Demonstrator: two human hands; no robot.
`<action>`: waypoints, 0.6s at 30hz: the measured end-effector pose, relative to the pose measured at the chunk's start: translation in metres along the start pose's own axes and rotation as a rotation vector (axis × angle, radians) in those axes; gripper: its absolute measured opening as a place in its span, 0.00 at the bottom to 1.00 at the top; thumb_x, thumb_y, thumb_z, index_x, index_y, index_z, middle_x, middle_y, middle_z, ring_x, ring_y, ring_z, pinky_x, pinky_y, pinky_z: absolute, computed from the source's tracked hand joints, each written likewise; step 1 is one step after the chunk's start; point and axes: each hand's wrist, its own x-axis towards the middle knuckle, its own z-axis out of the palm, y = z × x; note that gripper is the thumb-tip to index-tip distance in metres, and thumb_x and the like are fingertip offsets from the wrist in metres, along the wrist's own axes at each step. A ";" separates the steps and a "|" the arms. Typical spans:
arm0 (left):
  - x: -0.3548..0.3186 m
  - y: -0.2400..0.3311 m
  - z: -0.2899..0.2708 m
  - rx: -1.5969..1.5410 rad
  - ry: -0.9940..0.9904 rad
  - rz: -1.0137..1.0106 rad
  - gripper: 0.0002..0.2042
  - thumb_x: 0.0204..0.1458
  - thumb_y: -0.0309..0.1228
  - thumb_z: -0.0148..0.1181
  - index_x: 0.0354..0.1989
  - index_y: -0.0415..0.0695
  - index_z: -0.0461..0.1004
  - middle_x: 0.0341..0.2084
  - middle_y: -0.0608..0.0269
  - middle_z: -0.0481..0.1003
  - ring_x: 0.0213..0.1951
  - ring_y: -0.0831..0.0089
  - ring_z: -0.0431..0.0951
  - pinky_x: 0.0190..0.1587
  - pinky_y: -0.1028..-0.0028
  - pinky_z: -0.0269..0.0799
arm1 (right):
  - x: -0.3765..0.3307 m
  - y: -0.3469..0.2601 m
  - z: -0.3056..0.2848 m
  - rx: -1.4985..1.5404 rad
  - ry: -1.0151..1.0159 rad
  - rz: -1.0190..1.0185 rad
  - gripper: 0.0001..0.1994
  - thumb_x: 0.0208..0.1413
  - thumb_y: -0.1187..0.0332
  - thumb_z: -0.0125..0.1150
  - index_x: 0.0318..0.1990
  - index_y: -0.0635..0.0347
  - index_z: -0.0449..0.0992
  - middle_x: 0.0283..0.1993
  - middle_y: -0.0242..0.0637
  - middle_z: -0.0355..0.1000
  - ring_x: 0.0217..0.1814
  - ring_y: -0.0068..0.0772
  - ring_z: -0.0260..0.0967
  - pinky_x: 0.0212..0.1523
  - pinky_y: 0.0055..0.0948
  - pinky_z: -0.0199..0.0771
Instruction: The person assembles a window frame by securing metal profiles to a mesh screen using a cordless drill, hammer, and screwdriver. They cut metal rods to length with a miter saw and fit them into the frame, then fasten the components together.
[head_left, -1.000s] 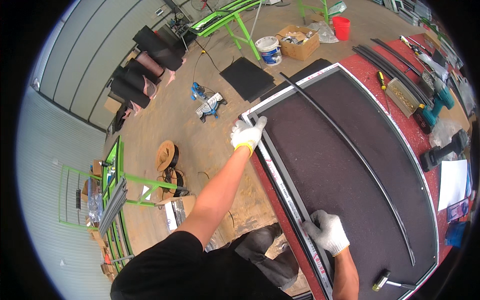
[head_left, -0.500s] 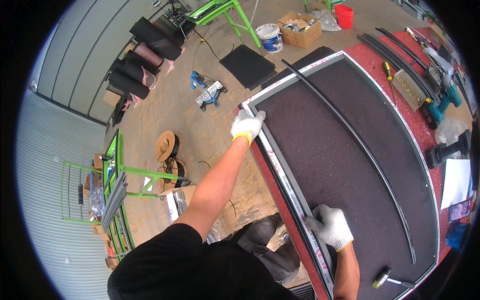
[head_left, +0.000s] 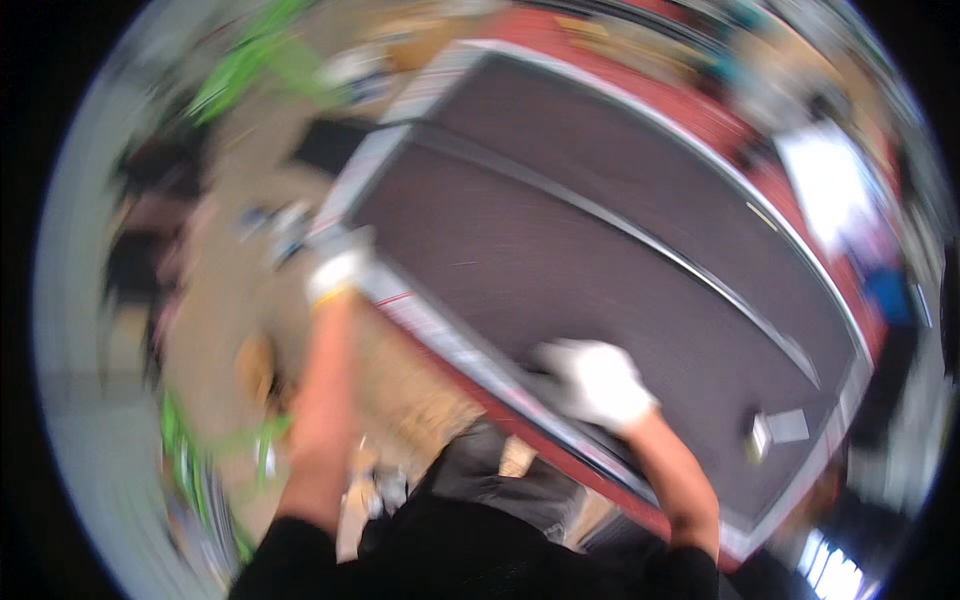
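Observation:
Both my hands wear white gloves, and the whole view is smeared by motion. My left hand [head_left: 340,267] is at the left corner of a large window frame [head_left: 425,320] with a curved far side; its fingers are too blurred to make out. Over the near rail, at the dark surface [head_left: 480,260] inside the frame, is my right hand [head_left: 595,382], fingers pointing left and blurred. A long thin black strip [head_left: 650,243] lies across the frame from far left to near right. A small mallet [head_left: 757,438] rests inside the frame at the right.
The frame lies on a red-topped table [head_left: 690,115]. Blurred tools and a white sheet [head_left: 825,185] are along its far right side. On the floor to the left are a blue-and-silver machine [head_left: 290,230], dark rolls [head_left: 140,265] and green stands [head_left: 240,70].
My view has swung to the right, so the frame appears turned and further left. My left hand stays at the frame's corner; my right hand has shifted a little inward from the near rail.

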 end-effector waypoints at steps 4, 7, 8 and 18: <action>0.037 -0.012 0.014 -0.788 -0.045 0.093 0.33 0.72 0.53 0.63 0.73 0.36 0.77 0.64 0.52 0.82 0.59 0.58 0.81 0.69 0.60 0.74 | -0.019 -0.028 0.034 -0.149 0.102 0.188 0.08 0.51 0.70 0.73 0.37 0.62 0.88 0.41 0.52 0.83 0.41 0.56 0.86 0.39 0.51 0.88; 0.031 -0.021 0.004 -0.595 0.112 -0.303 0.44 0.61 0.62 0.72 0.65 0.27 0.80 0.62 0.37 0.83 0.59 0.52 0.83 0.67 0.58 0.75 | -0.031 -0.047 0.041 -0.230 0.200 0.250 0.09 0.52 0.69 0.68 0.38 0.64 0.84 0.43 0.49 0.81 0.48 0.52 0.82 0.47 0.49 0.86; 0.026 -0.023 -0.005 -0.415 0.048 -0.256 0.44 0.62 0.63 0.69 0.64 0.26 0.80 0.63 0.32 0.81 0.61 0.45 0.84 0.67 0.56 0.75 | -0.040 -0.048 0.042 -0.205 0.281 0.255 0.09 0.52 0.69 0.68 0.38 0.63 0.85 0.43 0.49 0.81 0.49 0.52 0.81 0.49 0.49 0.85; -0.013 0.002 0.004 -0.315 0.187 -0.111 0.47 0.60 0.69 0.64 0.73 0.38 0.73 0.68 0.34 0.77 0.66 0.39 0.80 0.69 0.47 0.75 | -0.321 -0.031 0.034 -0.372 1.103 1.437 0.18 0.54 0.69 0.69 0.51 0.70 0.85 0.44 0.57 0.84 0.54 0.60 0.85 0.59 0.52 0.86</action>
